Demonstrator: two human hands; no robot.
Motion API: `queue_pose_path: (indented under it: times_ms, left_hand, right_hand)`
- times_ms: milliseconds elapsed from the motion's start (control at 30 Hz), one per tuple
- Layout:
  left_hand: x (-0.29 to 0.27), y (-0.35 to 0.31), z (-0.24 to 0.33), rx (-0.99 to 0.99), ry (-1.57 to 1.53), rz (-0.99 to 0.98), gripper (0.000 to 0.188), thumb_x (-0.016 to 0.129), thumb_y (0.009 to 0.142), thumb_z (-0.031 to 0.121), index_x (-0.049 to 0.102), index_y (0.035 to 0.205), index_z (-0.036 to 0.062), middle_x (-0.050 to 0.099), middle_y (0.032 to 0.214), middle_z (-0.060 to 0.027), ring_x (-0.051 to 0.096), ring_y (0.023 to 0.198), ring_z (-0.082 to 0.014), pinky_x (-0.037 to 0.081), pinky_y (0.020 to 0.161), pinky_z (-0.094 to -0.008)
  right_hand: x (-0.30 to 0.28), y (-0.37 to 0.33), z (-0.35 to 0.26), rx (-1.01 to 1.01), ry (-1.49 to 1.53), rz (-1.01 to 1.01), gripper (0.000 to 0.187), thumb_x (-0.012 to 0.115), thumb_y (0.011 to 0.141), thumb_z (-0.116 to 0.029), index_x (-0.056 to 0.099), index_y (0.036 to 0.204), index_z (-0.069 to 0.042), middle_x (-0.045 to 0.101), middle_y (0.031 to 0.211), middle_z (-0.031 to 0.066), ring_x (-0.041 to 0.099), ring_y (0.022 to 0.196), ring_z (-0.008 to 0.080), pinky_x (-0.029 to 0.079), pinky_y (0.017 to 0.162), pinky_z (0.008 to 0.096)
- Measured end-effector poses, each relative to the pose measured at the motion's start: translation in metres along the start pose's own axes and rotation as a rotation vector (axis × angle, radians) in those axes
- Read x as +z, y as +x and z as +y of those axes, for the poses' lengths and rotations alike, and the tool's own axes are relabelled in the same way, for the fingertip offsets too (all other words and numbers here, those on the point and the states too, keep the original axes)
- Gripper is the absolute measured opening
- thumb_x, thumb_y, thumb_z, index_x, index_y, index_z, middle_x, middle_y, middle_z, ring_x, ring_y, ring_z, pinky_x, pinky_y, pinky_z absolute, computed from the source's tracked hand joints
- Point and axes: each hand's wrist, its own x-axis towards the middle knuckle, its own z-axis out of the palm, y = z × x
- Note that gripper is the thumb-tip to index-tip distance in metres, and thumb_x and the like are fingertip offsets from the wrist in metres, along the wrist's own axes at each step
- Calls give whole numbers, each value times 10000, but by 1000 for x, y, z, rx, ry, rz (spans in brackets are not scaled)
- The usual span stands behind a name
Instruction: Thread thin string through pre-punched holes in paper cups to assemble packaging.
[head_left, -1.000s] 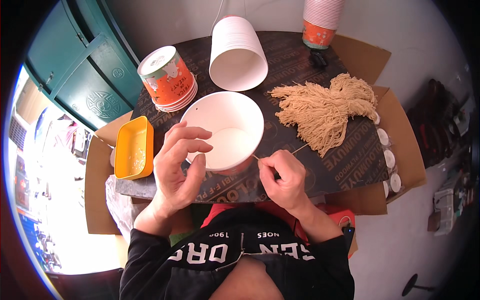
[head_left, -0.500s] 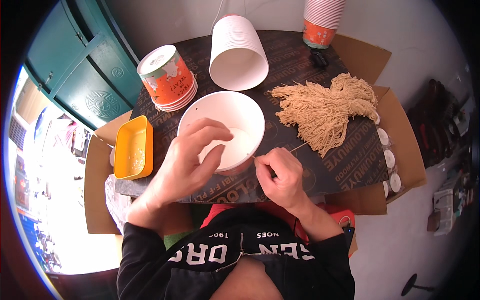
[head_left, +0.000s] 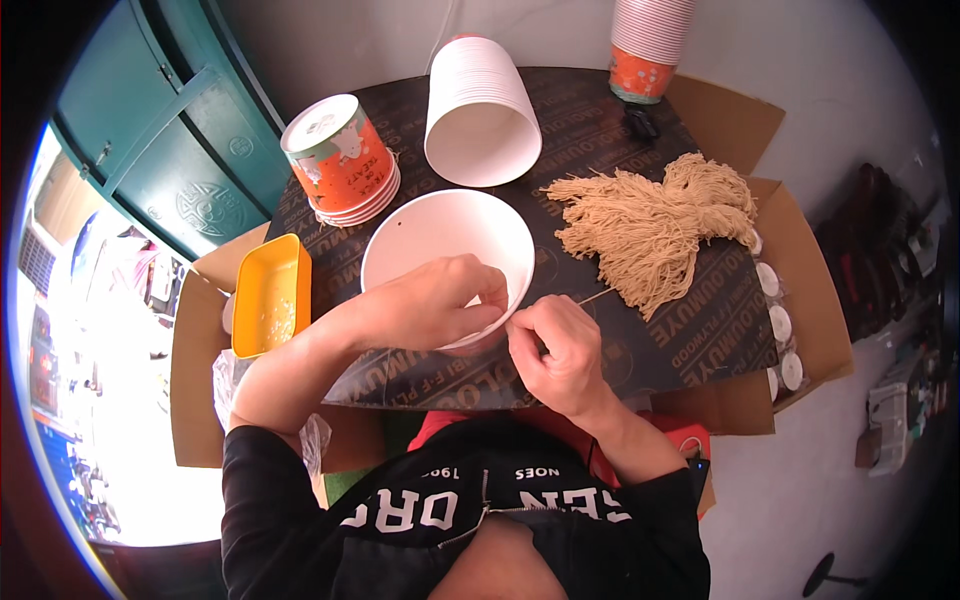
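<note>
A white-lined paper bucket (head_left: 430, 225) stands mouth up in front of me, with a small hole near its far-left rim. My left hand (head_left: 455, 295) reaches into it, fingers curled together at the inner right wall; what they hold, if anything, is hidden. Against the outside of the same wall, my right hand (head_left: 558, 350) is closed in a pinch on a thin tan cord (head_left: 598, 296). A loose end of the cord sticks out behind the fist, toward a bundle of tan cords (head_left: 650, 225) lying on the right of the table.
Upside-down orange printed buckets (head_left: 345, 165) are stacked at the left, beside a yellow tray (head_left: 272, 295) with small white bits. A stack of white buckets (head_left: 480, 115) lies on its side behind. Another bucket stack (head_left: 645, 60) stands at the far right. Cardboard boxes (head_left: 790, 240) flank the dark table (head_left: 700, 330).
My left hand has gone from open above the bucket to curled at its inner right wall. My right hand keeps its pinch in nearly the same place.
</note>
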Motion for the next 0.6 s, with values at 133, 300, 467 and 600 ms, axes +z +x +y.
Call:
queue_pose_path:
  times_ms: [133, 300, 467, 600]
  left_hand:
    - [-3, -4, -1, -62, -62, 7, 148, 604, 841, 110, 676, 878, -14, 685, 805, -158, 655, 751, -265, 505, 711, -354]
    - [-11, -14, -5, -157, -115, 35, 130, 608, 835, 110, 659, 872, -4, 661, 760, -105, 611, 712, -177, 484, 673, -313]
    - [-15, -22, -10, -352, -279, 85, 159, 600, 793, 130, 663, 818, -14, 633, 696, -92, 575, 658, -171, 466, 649, -313]
    - [-17, -27, 0, -365, -428, 128, 161, 602, 797, 137, 654, 798, -16, 616, 692, -47, 537, 658, -112, 441, 628, -279]
  right_hand:
    - [2, 1, -1, 5, -21, -9, 182, 703, 729, 67, 574, 800, -40, 565, 703, 93, 577, 637, 292, 431, 598, 387]
    - [-3, 4, -1, -7, -140, -70, 198, 734, 744, 2, 613, 892, -52, 594, 769, 74, 602, 741, 274, 431, 717, 391]
    - [2, 0, 1, -45, -226, -59, 181, 733, 757, -15, 631, 901, -58, 595, 804, 71, 593, 800, 275, 420, 787, 398]
    - [12, -1, -11, -32, -83, -79, 143, 708, 772, 7, 644, 886, -49, 597, 805, 81, 591, 775, 276, 435, 722, 381]
